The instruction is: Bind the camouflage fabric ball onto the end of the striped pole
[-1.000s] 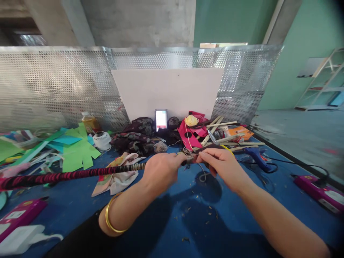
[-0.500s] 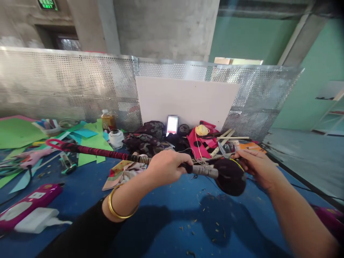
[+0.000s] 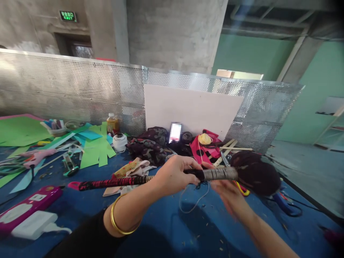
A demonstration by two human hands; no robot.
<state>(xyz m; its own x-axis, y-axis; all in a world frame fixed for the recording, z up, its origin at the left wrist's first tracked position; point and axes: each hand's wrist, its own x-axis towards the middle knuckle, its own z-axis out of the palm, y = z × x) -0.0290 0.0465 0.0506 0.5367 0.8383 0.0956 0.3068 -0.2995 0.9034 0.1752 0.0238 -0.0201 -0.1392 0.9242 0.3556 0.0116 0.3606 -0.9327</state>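
Observation:
My left hand (image 3: 176, 175), with a gold bangle at the wrist, is closed round the middle of a long wrapped stick (image 3: 113, 182). Red and black winding covers the stick's left part, ending in a pink loop. Right of my hand comes a grey taped section (image 3: 220, 174), then a dark, bulbous cloth head (image 3: 256, 173). My right hand (image 3: 228, 195) is just below the grey section, its fingers blurred and partly behind the stick; its grip cannot be made out. A loose thin thread (image 3: 195, 210) hangs in a curve under the stick.
Green paper strips (image 3: 94, 148), a white thread spool (image 3: 119, 142) and a bottle (image 3: 112, 124) are at the left. A purple power strip (image 3: 30, 206) lies nearer. Patterned cloth (image 3: 147, 143), pink fabric (image 3: 206, 147) and blue-handled pliers (image 3: 282, 204) are also on the table.
The stick has shifted right and its dark head now sits farther right. My right hand has moved left, from beyond the head to below the grey section. The view has tilted up slightly.

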